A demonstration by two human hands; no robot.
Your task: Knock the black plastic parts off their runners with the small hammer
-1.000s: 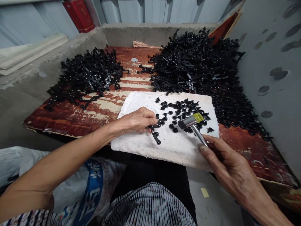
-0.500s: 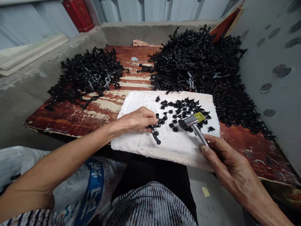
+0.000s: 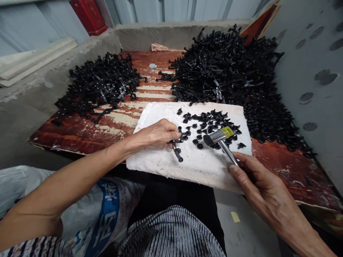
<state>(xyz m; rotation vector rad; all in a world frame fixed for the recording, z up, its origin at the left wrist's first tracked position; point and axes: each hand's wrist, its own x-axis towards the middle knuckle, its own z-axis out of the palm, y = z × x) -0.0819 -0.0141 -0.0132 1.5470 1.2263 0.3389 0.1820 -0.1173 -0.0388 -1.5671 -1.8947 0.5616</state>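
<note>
Over the white foam board (image 3: pixel 152 162), my left hand (image 3: pixel 162 135) pinches a black jointed linkage piece (image 3: pixel 177 151) with small round ends; part of it is hidden by the fingers. My right hand (image 3: pixel 257 182) is wrapped round the metal handle of a hammer (image 3: pixel 218 137). Its head is silvery, with a black face at one end and a yellow end at the other, and it hovers over or rests among small black round-headed pegs (image 3: pixel 198 137); I cannot tell which. Several of these pegs lie scattered on the board's right half.
A smaller heap of black linkage pieces (image 3: pixel 99 82) lies at the left of the worn red-brown tabletop (image 3: pixel 80 134). A larger heap of black parts (image 3: pixel 214 67) rises at the right. A grey wall (image 3: pixel 308 85) borders the right side. A white printed sack (image 3: pixel 80 210) stands at lower left.
Almost nothing differs. The linkage piece in my left hand has shifted very slightly upward, and the view has moved a little. Both hands keep their hold.
</note>
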